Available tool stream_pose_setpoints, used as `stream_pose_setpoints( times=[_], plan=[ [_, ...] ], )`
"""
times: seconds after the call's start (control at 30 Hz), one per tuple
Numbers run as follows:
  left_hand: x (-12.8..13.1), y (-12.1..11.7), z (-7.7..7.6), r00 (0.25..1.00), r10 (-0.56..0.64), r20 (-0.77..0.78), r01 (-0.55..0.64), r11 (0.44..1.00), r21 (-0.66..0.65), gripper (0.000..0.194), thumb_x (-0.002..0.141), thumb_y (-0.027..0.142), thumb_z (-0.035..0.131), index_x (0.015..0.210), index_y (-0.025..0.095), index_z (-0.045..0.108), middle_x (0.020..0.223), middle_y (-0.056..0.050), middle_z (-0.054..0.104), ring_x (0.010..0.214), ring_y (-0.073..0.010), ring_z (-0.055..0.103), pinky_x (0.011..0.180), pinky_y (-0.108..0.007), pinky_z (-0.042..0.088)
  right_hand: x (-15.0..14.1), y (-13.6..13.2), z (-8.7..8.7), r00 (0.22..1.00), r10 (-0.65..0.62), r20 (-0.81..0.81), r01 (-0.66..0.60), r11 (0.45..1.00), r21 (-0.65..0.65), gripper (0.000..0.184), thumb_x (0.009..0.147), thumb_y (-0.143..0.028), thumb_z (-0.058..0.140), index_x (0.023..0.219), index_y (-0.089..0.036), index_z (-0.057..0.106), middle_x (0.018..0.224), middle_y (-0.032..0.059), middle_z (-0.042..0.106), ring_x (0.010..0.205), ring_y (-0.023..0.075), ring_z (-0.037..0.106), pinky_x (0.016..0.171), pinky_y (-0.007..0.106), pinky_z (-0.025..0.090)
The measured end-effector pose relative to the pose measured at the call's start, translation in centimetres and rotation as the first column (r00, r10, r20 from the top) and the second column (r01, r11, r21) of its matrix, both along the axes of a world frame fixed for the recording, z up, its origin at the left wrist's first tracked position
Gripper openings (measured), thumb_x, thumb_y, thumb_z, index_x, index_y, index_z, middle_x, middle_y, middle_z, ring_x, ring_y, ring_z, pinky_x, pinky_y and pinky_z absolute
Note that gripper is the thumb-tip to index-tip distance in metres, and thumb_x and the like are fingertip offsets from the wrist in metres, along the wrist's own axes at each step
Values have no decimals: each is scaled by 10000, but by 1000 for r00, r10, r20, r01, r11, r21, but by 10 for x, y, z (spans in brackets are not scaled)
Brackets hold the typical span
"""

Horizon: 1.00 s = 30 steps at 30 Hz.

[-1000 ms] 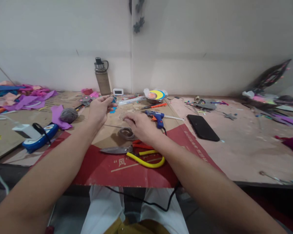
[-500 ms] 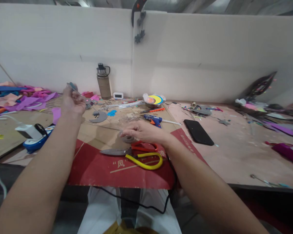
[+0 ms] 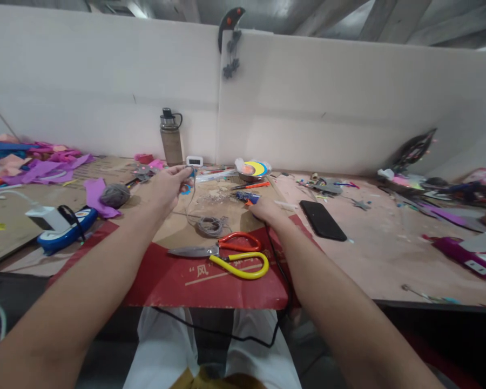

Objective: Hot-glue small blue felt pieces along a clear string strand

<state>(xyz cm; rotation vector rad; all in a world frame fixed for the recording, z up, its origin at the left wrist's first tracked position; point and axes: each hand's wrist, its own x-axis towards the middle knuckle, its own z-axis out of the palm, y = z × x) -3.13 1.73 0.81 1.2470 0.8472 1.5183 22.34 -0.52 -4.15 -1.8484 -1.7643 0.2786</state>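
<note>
My left hand (image 3: 168, 189) is raised over the cardboard, thumb and fingers pinched on the end of a grey yarn strand (image 3: 189, 208). The strand runs down to a loose coil of grey yarn (image 3: 210, 226). My right hand (image 3: 267, 209) is closed round the handle of a blue hot glue gun (image 3: 247, 196), its fingers partly hidden. In front of the coil lie scissors (image 3: 238, 265) with one red and one yellow handle, blades pointing left. A ball of grey yarn (image 3: 115, 195) rests left of my left forearm.
A power strip (image 3: 71, 229) with a white plug stands at the left. Behind are a bottle (image 3: 170, 138), a small clock (image 3: 194, 161) and a bowl (image 3: 251, 176). A phone (image 3: 323, 220) lies at the right. Felt scraps (image 3: 44, 167) pile at the far left.
My left hand has come right from the back left, and the yarn ball now shows at the left. My right hand has left the yarn coil and moved to the glue gun.
</note>
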Motion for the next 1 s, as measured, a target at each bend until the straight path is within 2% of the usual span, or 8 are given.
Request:
stream_pose_setpoints(
  times=[0.13, 0.23, 0.37, 0.47, 0.6, 0.7, 0.83, 1.0],
  plan=[
    [3, -2, -1, 1000, -22, 9, 22, 1000, -18, 96, 692, 184, 701, 687, 129, 622, 552, 15, 562, 441, -49, 509, 384, -136, 312, -14, -6, 17, 926, -76, -371, 74, 997, -21, 136, 722, -199, 518, 824, -176, 604, 751, 72, 642, 631, 181, 595, 533, 288, 471],
    [3, -2, -1, 1000, -12, 28, 13, 999, -34, 95, 702, 183, 703, 694, 126, 628, 562, 13, 563, 448, -45, 506, 398, -130, 335, -30, -16, 31, 780, 119, -615, -43, 990, 138, 227, 710, -173, 504, 926, -203, 567, 855, 25, 623, 664, 136, 594, 587, 264, 509],
    [2, -3, 0, 999, -30, 24, 30, 999, -29, 92, 722, 192, 699, 697, 121, 646, 560, 4, 567, 445, -38, 490, 401, -124, 337, -48, -31, 41, 614, 408, -676, -190, 908, 374, 247, 716, -160, 535, 953, -229, 534, 899, -8, 606, 671, 106, 584, 622, 246, 515],
    [4, -4, 1, 999, -40, 22, 40, 999, -24, 98, 729, 189, 699, 687, 118, 645, 548, 5, 565, 439, -37, 491, 393, -120, 335, -54, -38, 41, 563, 542, -624, -294, 837, 462, 196, 778, -233, 551, 974, -233, 537, 942, -5, 620, 628, 91, 555, 611, 251, 505],
    [5, -6, 5, 994, -65, 85, 69, 996, -57, 100, 771, 134, 642, 675, 112, 627, 517, 14, 547, 411, -25, 471, 360, -100, 309, -57, -37, 36, 585, 597, -549, -335, 794, 507, 258, 819, -323, 563, 1057, -232, 522, 921, 18, 624, 636, 116, 538, 560, 259, 491],
    [4, -7, 8, 978, -84, 189, 106, 988, -110, 118, 795, 97, 613, 677, 109, 605, 529, 28, 527, 424, -19, 496, 346, -83, 311, -58, -35, 32, 650, 596, -472, -344, 784, 517, 219, 843, -317, 541, 1046, -236, 522, 896, 23, 614, 645, 132, 537, 560, 273, 490],
    [1, -5, 8, 952, -127, 278, 173, 974, -148, 107, 788, 80, 635, 694, 108, 592, 566, 30, 530, 434, -18, 519, 340, -74, 331, -57, -37, 32, 734, 561, -382, -330, 787, 522, 198, 855, -303, 531, 1039, -230, 530, 892, 30, 608, 736, 159, 565, 660, 305, 499],
    [1, -4, 7, 949, -158, 272, 201, 970, -136, 100, 806, 78, 611, 709, 96, 601, 588, 15, 549, 428, -12, 509, 336, -69, 330, -58, -41, 35, 773, 558, -302, -340, 766, 546, 263, 856, -275, 510, 1108, -205, 525, 944, 54, 632, 832, 187, 591, 791, 351, 494]
  ],
)
